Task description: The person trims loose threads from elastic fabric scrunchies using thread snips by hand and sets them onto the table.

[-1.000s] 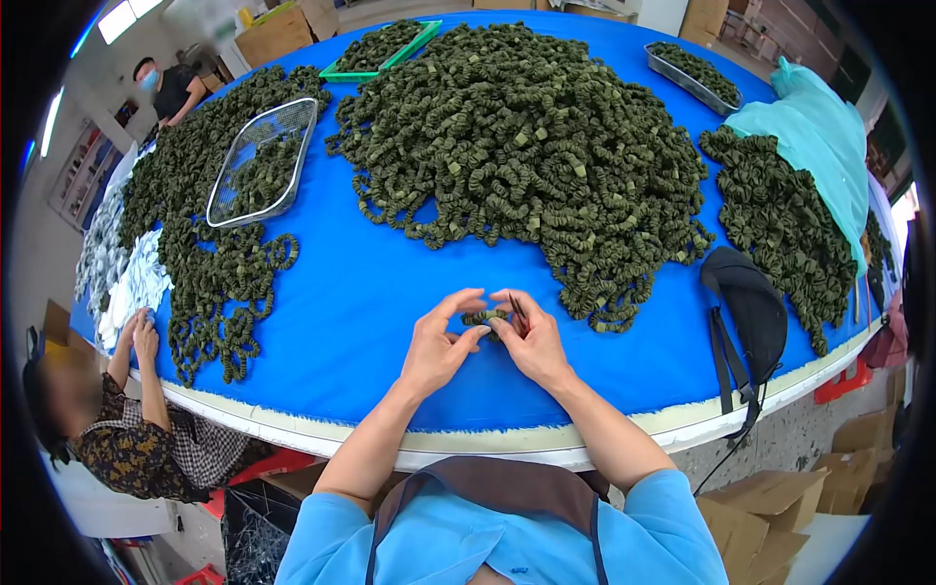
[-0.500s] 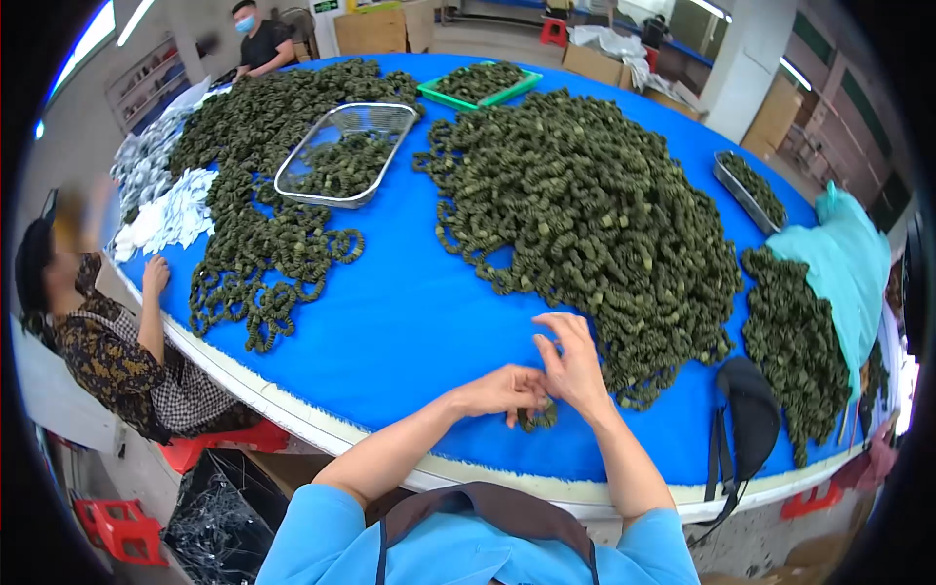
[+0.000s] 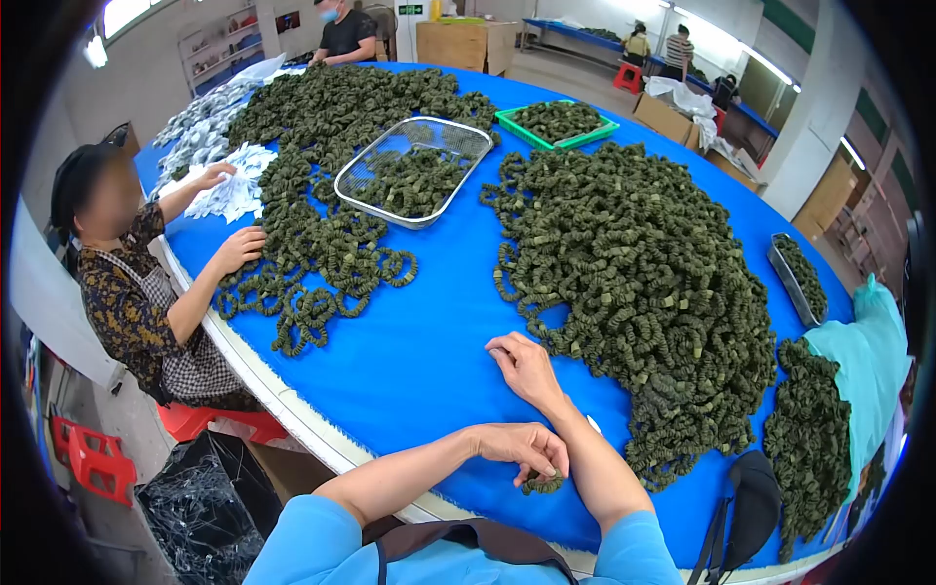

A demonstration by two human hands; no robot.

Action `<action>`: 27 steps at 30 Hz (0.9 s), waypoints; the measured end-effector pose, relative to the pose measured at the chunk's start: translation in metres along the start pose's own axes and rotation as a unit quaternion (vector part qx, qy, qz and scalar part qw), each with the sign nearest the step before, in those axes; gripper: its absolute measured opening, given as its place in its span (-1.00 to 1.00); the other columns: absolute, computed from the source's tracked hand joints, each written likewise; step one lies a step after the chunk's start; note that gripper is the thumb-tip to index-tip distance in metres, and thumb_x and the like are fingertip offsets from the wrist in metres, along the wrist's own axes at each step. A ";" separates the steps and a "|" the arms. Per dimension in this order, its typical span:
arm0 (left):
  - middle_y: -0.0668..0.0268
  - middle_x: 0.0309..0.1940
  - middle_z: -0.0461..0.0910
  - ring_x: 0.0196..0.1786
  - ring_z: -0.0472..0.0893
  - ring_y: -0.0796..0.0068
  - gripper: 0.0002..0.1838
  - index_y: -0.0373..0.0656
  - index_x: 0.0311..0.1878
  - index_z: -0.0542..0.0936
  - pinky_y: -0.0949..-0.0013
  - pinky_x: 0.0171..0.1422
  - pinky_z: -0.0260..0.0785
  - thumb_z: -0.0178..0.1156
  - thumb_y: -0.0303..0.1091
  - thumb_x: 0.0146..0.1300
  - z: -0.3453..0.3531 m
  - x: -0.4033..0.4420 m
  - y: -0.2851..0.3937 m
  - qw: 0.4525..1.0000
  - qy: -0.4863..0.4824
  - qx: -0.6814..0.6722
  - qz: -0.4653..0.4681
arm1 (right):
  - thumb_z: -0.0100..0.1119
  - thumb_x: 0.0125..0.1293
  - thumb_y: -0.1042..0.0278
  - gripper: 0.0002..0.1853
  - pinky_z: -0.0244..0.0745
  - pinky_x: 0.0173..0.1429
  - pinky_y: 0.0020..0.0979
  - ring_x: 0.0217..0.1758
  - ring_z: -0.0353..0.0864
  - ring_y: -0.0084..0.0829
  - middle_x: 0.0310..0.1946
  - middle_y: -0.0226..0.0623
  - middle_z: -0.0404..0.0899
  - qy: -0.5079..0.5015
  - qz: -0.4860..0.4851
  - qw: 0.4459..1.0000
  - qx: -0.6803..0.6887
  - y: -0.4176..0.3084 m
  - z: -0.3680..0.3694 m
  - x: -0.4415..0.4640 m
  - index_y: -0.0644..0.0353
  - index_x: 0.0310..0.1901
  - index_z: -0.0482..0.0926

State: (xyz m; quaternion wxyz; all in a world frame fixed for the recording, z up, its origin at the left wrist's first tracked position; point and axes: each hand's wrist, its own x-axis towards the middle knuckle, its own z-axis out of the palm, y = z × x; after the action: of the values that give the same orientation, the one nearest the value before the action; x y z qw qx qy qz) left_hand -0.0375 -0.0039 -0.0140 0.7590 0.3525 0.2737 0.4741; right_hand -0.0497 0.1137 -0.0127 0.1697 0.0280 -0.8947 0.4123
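Note:
My left hand (image 3: 526, 450) is closed on a dark green coiled ring (image 3: 542, 483), low over the blue cloth near the table's front edge. My right hand (image 3: 524, 366) reaches forward over the cloth, its forearm passing beside the left fingers. Its fingers are curled together, and what they hold, if anything, is too small to make out. To the right of it rises a large heap of green coiled rings (image 3: 634, 283). A smaller spread of rings (image 3: 322, 244) lies to the left.
A wire basket (image 3: 414, 222) and a green tray (image 3: 614, 125) hold rings. A co-worker (image 3: 122, 302) sits at the left by white pieces (image 3: 239, 185); another person (image 3: 346, 37) is at the far side. A black bag (image 3: 753, 507) lies front right, below a metal tray (image 3: 795, 278).
The view has turned left. My hands, together a second ago, have separated: the right reaches forward, the left keeps the ring near the edge. The left co-worker's hands have moved onto the pieces and rings.

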 end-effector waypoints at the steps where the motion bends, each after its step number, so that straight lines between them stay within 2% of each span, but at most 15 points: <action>1: 0.28 -0.40 0.64 -0.48 0.58 0.62 -0.81 -0.24 -0.07 0.62 0.59 -0.53 0.49 0.21 -0.51 0.25 0.000 0.001 0.000 1.000 -0.004 -0.009 0.003 | 0.18 0.23 0.48 -0.86 0.45 -0.34 -0.35 -0.50 0.51 -0.32 -0.37 -0.32 0.59 0.029 -0.013 0.999 -0.016 0.002 0.000 -0.001 0.16 -0.17 0.63; 7: 0.28 -0.38 0.63 -0.45 0.58 0.61 -0.82 -0.24 -0.08 0.61 0.59 -0.50 0.51 0.21 -0.51 0.25 0.001 0.001 0.000 1.000 0.008 -0.028 0.000 | 0.18 0.22 0.49 -0.88 0.43 -0.39 -0.37 -0.54 0.51 -0.34 -0.41 -0.35 0.57 0.044 -0.037 0.997 -0.048 0.003 0.007 -0.007 0.13 -0.21 0.65; 12: 0.28 -0.37 0.63 -0.43 0.59 0.60 -0.83 -0.24 -0.09 0.61 0.56 -0.47 0.53 0.22 -0.51 0.24 0.000 0.004 0.000 1.000 0.002 -0.026 0.015 | 0.18 0.23 0.49 -0.80 0.44 -0.36 -0.32 -0.52 0.52 -0.29 -0.41 -0.35 0.57 0.028 -0.046 0.998 -0.040 0.000 0.002 0.001 0.10 -0.11 0.62; 16: 0.27 -0.37 0.63 -0.40 0.60 0.58 -0.82 -0.24 -0.09 0.61 0.54 -0.44 0.54 0.23 -0.51 0.24 -0.001 0.005 -0.004 1.000 -0.018 -0.013 0.013 | 0.15 0.25 0.47 -0.69 0.47 -0.33 -0.27 -0.49 0.56 -0.22 -0.37 -0.31 0.59 -0.104 0.039 0.993 -0.045 -0.020 -0.006 0.028 0.07 0.05 0.55; 17: 0.27 -0.37 0.63 -0.40 0.60 0.58 -0.82 -0.24 -0.09 0.61 0.54 -0.44 0.54 0.23 -0.51 0.24 -0.002 0.005 -0.004 1.000 -0.014 -0.011 0.018 | 0.15 0.25 0.47 -0.69 0.47 -0.33 -0.27 -0.49 0.56 -0.22 -0.37 -0.31 0.59 -0.107 0.034 0.993 -0.046 -0.021 -0.002 0.035 0.07 0.05 0.55; 21: 0.26 -0.37 0.63 -0.37 0.61 0.57 -0.81 -0.25 -0.09 0.61 0.53 -0.43 0.54 0.24 -0.51 0.23 -0.003 0.004 -0.004 0.999 -0.044 0.009 0.006 | 0.08 0.31 0.45 -0.59 0.48 -0.38 -0.24 -0.47 0.61 -0.20 -0.42 -0.32 0.62 -0.116 -0.121 0.977 -0.129 -0.024 0.033 0.061 0.03 0.20 0.46; 27: 0.25 -0.38 0.63 -0.35 0.62 0.56 -0.81 -0.26 -0.09 0.61 0.53 -0.42 0.54 0.25 -0.50 0.22 -0.006 0.006 -0.009 0.999 -0.041 0.005 0.014 | 0.03 0.33 0.38 -0.58 0.51 -0.36 -0.15 -0.39 0.65 -0.05 -0.44 -0.22 0.65 -0.169 -0.105 0.953 -0.230 -0.029 0.067 0.088 0.08 0.23 0.42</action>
State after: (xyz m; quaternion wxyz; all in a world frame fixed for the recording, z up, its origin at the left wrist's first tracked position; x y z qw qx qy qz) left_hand -0.0346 0.0005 -0.0251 0.7612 0.3792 0.2395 0.4683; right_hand -0.1456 0.0527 -0.0029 0.0605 0.1509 -0.9730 0.1641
